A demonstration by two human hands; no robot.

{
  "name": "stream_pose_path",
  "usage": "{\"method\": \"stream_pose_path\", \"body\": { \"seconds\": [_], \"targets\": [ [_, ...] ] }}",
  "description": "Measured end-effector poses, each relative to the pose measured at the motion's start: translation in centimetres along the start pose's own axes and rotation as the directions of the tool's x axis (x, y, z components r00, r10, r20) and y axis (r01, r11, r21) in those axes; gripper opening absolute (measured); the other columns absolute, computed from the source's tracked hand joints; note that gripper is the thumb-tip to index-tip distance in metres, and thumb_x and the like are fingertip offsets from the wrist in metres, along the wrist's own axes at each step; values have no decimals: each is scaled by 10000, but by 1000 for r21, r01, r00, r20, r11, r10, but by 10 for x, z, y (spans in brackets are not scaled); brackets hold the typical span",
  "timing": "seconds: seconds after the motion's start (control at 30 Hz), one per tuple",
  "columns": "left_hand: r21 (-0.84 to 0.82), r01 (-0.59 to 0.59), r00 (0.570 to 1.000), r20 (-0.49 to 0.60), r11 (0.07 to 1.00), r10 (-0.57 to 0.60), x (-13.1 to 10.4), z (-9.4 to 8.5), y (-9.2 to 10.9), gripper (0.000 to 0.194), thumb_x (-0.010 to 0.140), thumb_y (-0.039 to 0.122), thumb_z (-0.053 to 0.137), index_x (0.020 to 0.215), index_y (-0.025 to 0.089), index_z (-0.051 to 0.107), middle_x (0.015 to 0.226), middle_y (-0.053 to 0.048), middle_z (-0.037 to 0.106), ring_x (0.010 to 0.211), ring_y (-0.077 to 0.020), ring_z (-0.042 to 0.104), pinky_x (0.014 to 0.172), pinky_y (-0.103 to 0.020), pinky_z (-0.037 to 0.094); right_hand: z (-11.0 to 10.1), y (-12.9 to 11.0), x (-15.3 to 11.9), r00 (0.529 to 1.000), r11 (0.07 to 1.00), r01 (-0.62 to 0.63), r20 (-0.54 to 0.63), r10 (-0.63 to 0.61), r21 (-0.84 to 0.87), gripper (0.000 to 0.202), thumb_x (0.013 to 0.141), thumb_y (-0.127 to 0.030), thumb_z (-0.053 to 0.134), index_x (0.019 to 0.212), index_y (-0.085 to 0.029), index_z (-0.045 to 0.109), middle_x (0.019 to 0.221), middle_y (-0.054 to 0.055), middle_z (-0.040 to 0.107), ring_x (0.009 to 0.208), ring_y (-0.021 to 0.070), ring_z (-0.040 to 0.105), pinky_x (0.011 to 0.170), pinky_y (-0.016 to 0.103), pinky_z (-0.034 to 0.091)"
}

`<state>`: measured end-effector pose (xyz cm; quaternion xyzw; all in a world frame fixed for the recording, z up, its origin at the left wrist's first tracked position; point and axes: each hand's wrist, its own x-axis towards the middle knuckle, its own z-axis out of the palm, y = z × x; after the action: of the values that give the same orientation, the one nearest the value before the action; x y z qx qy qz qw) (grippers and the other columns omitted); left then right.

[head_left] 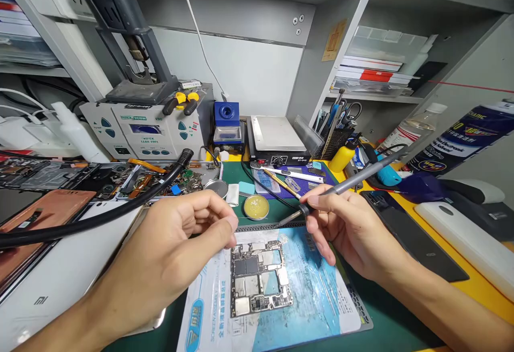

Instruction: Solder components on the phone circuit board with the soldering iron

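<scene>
My right hand (347, 221) grips a soldering iron (363, 172) like a pen, its tip pointing down and left above the far edge of a white and blue box (317, 309). On that box lies a phone circuit board (252, 266) with metal shields and cut-out openings. My left hand (180, 250) hovers at the board's upper left, thumb and fingertips pinched together. Whatever sits in that pinch is too small to make out. Just beyond the box, between my hands, stands an open round tin of yellowish paste (256, 214).
A hot-air station (148, 132) with a black hose (108, 221) is at the left, above loose circuit boards (193, 178). Behind are a soldering station (227, 127) and a heating plate (277, 137). Phones (413, 234) and bottles (421, 121) lie or stand at the right.
</scene>
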<state>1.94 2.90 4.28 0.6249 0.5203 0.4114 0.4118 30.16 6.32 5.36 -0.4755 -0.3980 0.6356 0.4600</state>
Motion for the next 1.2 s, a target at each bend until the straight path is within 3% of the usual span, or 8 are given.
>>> {"method": "stream_pose_path", "body": {
  "seconds": [0.13, 0.43, 0.57, 0.73, 0.97, 1.1, 1.2],
  "targets": [
    [53, 35, 999, -19, 998, -34, -4, 3, 3, 352, 1091, 532, 760, 856, 285, 849, 784, -6, 833, 760, -213, 780, 707, -306, 593, -1, -1, 0, 1000, 1000, -12, -1, 12, 7, 254, 677, -353, 1043, 739, -214, 839, 527, 34, 794, 294, 141, 605, 307, 206, 501],
    [96, -57, 998, -18, 994, 59, -6, 10, 4, 289, 1036, 478, 817, 817, 292, 846, 718, 25, 808, 627, -179, 669, 572, -308, 476, -2, -3, -1, 1000, 999, -23, 8, 23, 33, 217, 680, -322, 1045, 734, -226, 858, 515, 36, 791, 298, 140, 606, 320, 191, 475],
    [85, 26, 996, -85, 996, -19, -10, 14, 10, 308, 1044, 510, 783, 827, 300, 842, 754, 37, 811, 685, -171, 686, 655, -312, 499, -2, -4, -5, 999, 999, -16, 42, 14, 42, 229, 642, -288, 1065, 762, -234, 878, 523, 33, 791, 323, 154, 667, 368, 184, 508],
    [48, 41, 995, -93, 998, -37, -11, 16, 15, 285, 1040, 481, 777, 828, 302, 841, 762, 31, 810, 743, -193, 724, 782, -327, 590, -5, -3, -9, 998, 1000, -8, 64, 7, 18, 380, 653, -307, 1205, 746, -225, 846, 588, 29, 818, 336, 150, 691, 390, 192, 538],
    [35, 55, 993, -105, 998, -51, -11, 16, 14, 278, 1025, 499, 789, 846, 291, 836, 757, 20, 808, 742, -203, 731, 768, -336, 587, -6, -4, -7, 999, 1000, -23, 42, 24, -10, 229, 638, -259, 1105, 748, -207, 911, 523, -17, 691, 361, 162, 705, 413, 187, 495],
    [63, 53, 991, -125, 997, -45, -13, 20, 17, 294, 1012, 484, 768, 798, 285, 804, 747, 42, 764, 696, -163, 636, 708, -307, 526, -7, -5, -8, 999, 999, -29, 44, 30, -19, 199, 636, -241, 1070, 741, -213, 904, 529, -30, 673, 380, 159, 691, 424, 202, 484],
    [112, 37, 989, -146, 993, -20, -16, 24, 19, 308, 1034, 477, 708, 804, 296, 804, 765, 58, 767, 744, -152, 678, 722, -269, 540, -11, -1, -8, 998, 1000, -20, 53, 20, -6, 181, 672, -245, 1067, 770, -213, 919, 539, -34, 678, 388, 163, 696, 434, 213, 479]
  ]
}}
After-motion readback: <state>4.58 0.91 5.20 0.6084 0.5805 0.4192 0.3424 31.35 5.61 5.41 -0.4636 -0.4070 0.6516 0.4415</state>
